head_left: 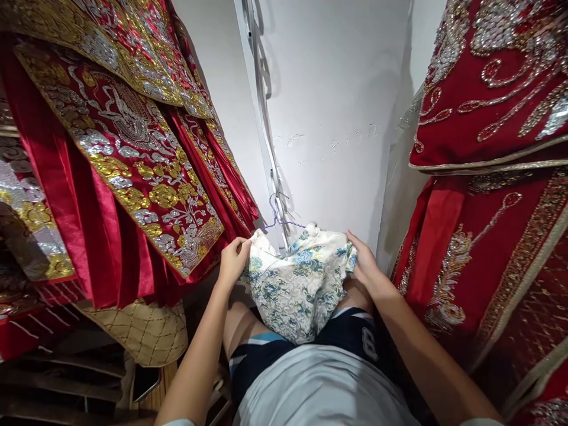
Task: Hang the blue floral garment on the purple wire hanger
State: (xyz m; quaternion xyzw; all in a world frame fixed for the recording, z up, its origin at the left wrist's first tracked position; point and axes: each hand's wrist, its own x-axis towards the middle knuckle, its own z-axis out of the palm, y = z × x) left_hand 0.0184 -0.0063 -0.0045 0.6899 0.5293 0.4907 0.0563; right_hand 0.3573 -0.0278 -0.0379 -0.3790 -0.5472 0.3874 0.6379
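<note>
A cream blouse (302,284) with a blue and green floral print hangs in front of my lap. A thin purple wire hanger (276,220) shows its hook and sloping arms above the neckline; the rest is hidden inside the cloth. My left hand (234,259) pinches the blouse at its left shoulder edge. On the other side, my right hand (362,257) grips the right sleeve edge, its thumb on top and the other fingers partly behind the fabric. The cloth is spread between both hands, its lower part resting near my dark shorts (266,349).
Red embroidered costumes with gold and silver sequins (146,148) hang on the left. More red beaded garments (501,118) hang close on the right. A white wall (332,106) with a narrow metal upright (255,77) stands ahead. Lower left are wooden slats (62,390) and a phone-like dark object (146,381).
</note>
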